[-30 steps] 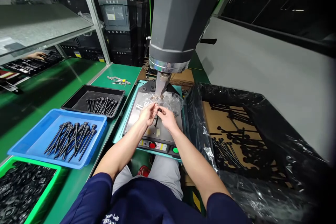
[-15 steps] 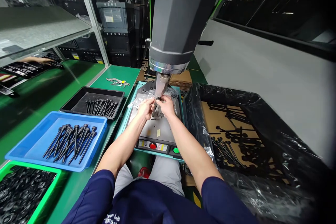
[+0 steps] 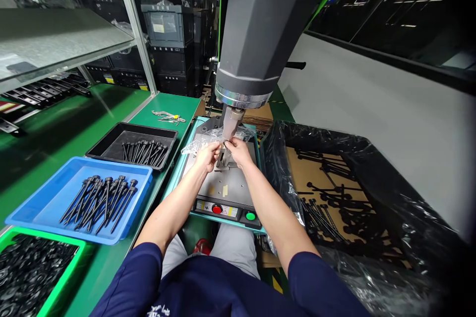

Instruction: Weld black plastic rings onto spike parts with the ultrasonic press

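Note:
My left hand [image 3: 207,154] and my right hand [image 3: 238,150] meet under the metal horn [image 3: 230,122] of a big grey press machine [image 3: 260,29]. Both pinch a small black rod-shaped part [image 3: 222,156] standing on the fixture on the machine's grey base plate [image 3: 223,185]. A crumpled clear plastic film [image 3: 201,141] lies just behind my fingers. How much of the part sits in the fixture is hidden by my hands.
A red button [image 3: 216,208] and a green button [image 3: 250,216] sit on the machine's front. Left: a blue tray [image 3: 44,203] of black rods, a black tray [image 3: 111,139] with more, a green bin [image 3: 55,292] of black rings, metal tools [image 3: 168,117]. Right: a plastic-lined box [image 3: 372,218] of finished parts.
Both hands moved forward from the middle of the base plate to right under the horn, carrying the black part with them. The plastic film now lies behind the hands.

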A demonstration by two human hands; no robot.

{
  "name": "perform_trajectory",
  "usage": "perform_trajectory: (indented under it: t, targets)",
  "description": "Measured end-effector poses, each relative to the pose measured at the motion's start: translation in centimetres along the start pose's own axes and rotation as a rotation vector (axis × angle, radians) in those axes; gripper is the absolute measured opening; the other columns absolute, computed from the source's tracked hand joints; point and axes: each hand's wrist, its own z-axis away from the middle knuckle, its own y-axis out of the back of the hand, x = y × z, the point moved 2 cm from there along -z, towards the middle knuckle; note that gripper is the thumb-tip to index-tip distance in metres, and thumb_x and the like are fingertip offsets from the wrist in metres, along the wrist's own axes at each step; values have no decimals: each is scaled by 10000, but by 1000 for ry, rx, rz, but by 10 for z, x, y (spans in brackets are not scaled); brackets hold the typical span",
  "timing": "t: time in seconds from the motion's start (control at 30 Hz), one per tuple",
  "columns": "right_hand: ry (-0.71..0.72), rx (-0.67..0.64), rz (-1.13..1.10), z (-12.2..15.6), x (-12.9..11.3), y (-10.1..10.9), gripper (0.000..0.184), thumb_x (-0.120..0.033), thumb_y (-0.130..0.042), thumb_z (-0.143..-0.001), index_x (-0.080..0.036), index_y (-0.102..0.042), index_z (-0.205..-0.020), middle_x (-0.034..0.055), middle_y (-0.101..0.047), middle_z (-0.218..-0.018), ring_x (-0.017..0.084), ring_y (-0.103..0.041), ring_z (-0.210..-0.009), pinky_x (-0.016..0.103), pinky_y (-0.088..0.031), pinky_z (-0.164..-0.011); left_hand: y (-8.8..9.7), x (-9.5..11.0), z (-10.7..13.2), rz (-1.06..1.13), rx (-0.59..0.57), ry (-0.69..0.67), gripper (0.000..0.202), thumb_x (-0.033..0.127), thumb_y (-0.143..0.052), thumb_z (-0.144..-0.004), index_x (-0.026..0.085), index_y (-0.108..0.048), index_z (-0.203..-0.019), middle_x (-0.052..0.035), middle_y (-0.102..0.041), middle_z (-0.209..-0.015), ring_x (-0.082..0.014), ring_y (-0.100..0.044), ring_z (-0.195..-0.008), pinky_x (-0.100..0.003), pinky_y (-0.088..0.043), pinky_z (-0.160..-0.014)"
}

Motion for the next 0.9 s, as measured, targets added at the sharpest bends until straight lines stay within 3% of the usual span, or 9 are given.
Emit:
perform_trajectory:
  t: [0.13, 0.27, 0.37, 0.43, 0.63, 0.77, 0.9]
  targets:
    - [-8, 133, -75, 21, 9, 0, 417, -479, -632, -780, -161, -697, -1042, 111, -649, -1158, 264, -602, -1064, 377, -488, -927, 5, -8, 2, -27, -1, -35, 147, 133, -726, -724, 118, -580, -732, 9, -598, -624, -26, -476, -431, -111, -319, -367]
    - [-52, 261, -50, 52, 18, 10, 465, -493, -639, -765, -158, -707, -1081, 136, -552, -1343, 290, -530, -1221, 412, -454, -1012, 17, -19, 5, -52, 41, -67, 173, 136, -729, -720, 129, -556, -716, 10, -599, -619, -35, -483, -440, -125, -316, -378]
    - [-70, 203, 17, 69, 19, 19, 392, -464, -641, -759, -173, -741, -1002, 131, -615, -1272, 293, -511, -1252, 440, -369, -1091, 26, -25, 8, -53, 77, -93, 156, 127, -701, -746, 133, -546, -722, 9, -603, -627, -33, -489, -451, -123, -311, -385]
    - [-91, 137, 12, 79, 18, 24, 358, -454, -639, -763, -182, -752, -966, 124, -654, -1211, 294, -548, -1210, 453, -376, -1083, 32, -27, 9, -56, 105, -117, 150, 127, -694, -751, 133, -547, -723, 10, -601, -630, -29, -493, -452, -118, -307, -386]
    - [-243, -74, -77, 113, 16, 29, 418, -525, -654, -751, -164, -749, -938, 123, -713, -1050, 299, -663, -961, 431, -556, -817, 40, -29, 11, -59, 145, -137, 163, 161, -728, -726, 136, -568, -745, 3, -616, -678, -39, -544, -481, -115, -332, -389]
    - [-346, -160, -81, 145, 19, 34, 449, -571, -673, -724, -149, -740, -861, 115, -725, -887, 264, -679, -806, 378, -569, -694, 54, -35, 16, -50, 183, -101, 158, 184, -729, -741, 134, -592, -801, -3, -632, -712, -38, -556, -481, -107, -340, -377]
    - [-397, -140, -95, 179, 22, 44, 466, -592, -678, -725, -147, -728, -853, 113, -720, -862, 221, -667, -734, 324, -551, -629, 68, -39, 24, 3, 196, -47, 201, 306, -707, -809, 128, -630, -864, -17, -651, -749, -41, -574, -486, -103, -384, -379]
